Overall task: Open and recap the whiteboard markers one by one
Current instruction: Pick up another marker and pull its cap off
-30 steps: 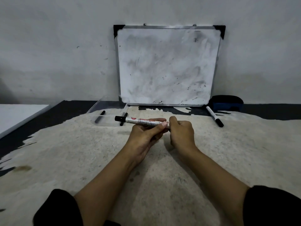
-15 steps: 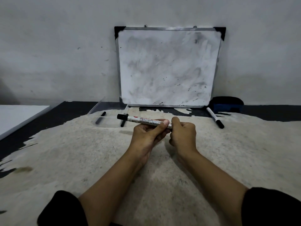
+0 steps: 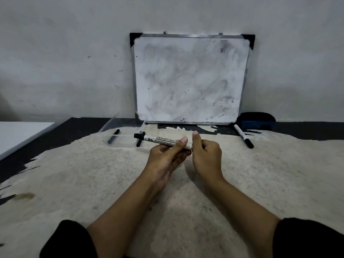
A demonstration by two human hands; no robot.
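The right hand [image 3: 206, 155] has loosened since a moment ago, its thumb now lifting straight up beside the marker's [image 3: 163, 141] end, fingers curling on nothing I can see. The left hand [image 3: 166, 157] is pinching the marker above the table [image 3: 74, 183], black cap pointing left.

A smudged whiteboard [image 3: 189, 79] leans on the wall [image 3: 65, 53] at the tabletop's [image 3: 260, 183] back. A dark blue eraser [image 3: 257, 121] sits just beside its lower right corner. A clear tray [image 3: 119, 125] lies left.
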